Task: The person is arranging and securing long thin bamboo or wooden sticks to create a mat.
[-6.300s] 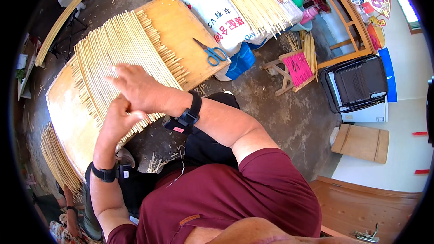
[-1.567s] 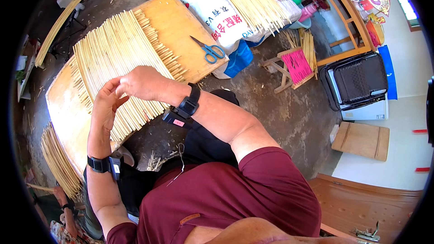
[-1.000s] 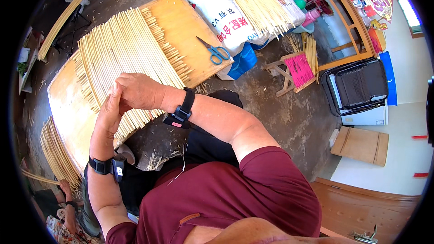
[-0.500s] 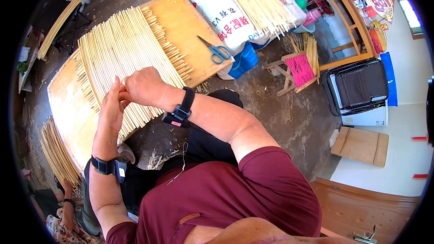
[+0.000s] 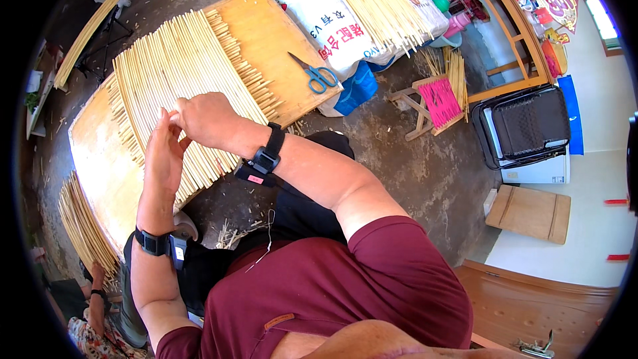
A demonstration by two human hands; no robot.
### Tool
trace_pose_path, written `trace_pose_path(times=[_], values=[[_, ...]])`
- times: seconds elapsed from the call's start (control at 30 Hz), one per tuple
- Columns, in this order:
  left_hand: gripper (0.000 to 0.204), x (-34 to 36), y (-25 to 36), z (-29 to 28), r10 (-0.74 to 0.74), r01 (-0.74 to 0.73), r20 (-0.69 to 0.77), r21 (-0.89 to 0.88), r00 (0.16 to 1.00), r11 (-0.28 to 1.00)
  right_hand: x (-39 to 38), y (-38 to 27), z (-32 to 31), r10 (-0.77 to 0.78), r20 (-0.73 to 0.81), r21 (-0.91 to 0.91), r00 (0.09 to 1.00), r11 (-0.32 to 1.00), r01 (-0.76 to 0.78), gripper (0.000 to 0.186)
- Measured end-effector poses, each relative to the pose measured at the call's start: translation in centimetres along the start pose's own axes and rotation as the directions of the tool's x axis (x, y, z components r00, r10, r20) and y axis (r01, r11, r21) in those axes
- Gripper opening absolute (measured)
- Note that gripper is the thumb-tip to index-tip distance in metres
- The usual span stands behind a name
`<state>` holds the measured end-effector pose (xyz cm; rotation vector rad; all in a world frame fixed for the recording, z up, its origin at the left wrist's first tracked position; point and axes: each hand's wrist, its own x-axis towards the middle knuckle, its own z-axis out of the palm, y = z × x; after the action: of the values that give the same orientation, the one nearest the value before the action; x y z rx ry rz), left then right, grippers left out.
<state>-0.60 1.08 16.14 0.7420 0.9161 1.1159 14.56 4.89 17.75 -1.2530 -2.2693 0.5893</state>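
A mat of pale, straight stalks (image 5: 176,70) laid side by side covers much of the wooden board in front of me. Over the mat's near part my two hands meet at the fingertips. My right hand (image 5: 211,119) is closed, thumb and fingers pressed together. My left hand (image 5: 163,163) points upward from below, its fingers bent in a pinch against the right fingertips. Whatever lies between them is hidden or too thin to make out. Blue-handled scissors (image 5: 321,80) lie partly spread on the board's right side. A thread (image 5: 270,229) with a thin needle-like end hangs on my shirt.
The wooden board (image 5: 256,16) holds the mat. Loose stalks (image 5: 375,6) lie on a white sack (image 5: 299,0) beyond it, and another bundle (image 5: 86,219) is at the left. A small stool with a pink seat (image 5: 440,102) stands right. Another person's arm (image 5: 98,299) shows lower left.
My joined hands have shifted slightly up and to the left, still meeting at the fingertips. The mat and scissors keep their places on the board.
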Motion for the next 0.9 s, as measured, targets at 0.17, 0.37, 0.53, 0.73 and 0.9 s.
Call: trace_pose_path(times=[0.17, 0.37, 0.53, 0.73, 0.9], values=[[0.040, 0.6, -0.5, 0.1, 0.056, -0.056, 0.004, 0.032, 0.998, 0.998, 0.7, 0.5, -0.6, -0.015, -0.106, -0.063, 0.994, 0.998, 0.008, 0.039], [0.067, -1.0, 0.9, 1.7, 0.208, -0.152, -0.087, 0.428, 0.974, 0.891, 1.3, 2.3, -2.2, 0.009, -0.104, -0.127, 0.995, 0.992, -0.022, 0.040], [0.073, -1.3, 3.0, 1.0, 0.333, -0.190, -0.117, 0.630, 0.935, 0.753, 1.2, 3.0, -2.1, -0.202, -0.246, 0.029, 0.948, 0.976, 0.215, 0.044], [0.080, -2.2, 1.7, 0.3, 0.092, -0.132, 0.167, 0.250, 0.982, 0.959, -0.3, 0.3, 0.4, -0.420, -0.020, 0.307, 0.907, 0.861, 0.405, 0.023], [0.078, -2.8, 2.5, 1.7, 0.071, -0.137, 0.238, 0.271, 0.969, 0.953, -1.2, -0.2, 0.1, -0.378, -0.085, 0.239, 0.922, 0.890, 0.387, 0.024]])
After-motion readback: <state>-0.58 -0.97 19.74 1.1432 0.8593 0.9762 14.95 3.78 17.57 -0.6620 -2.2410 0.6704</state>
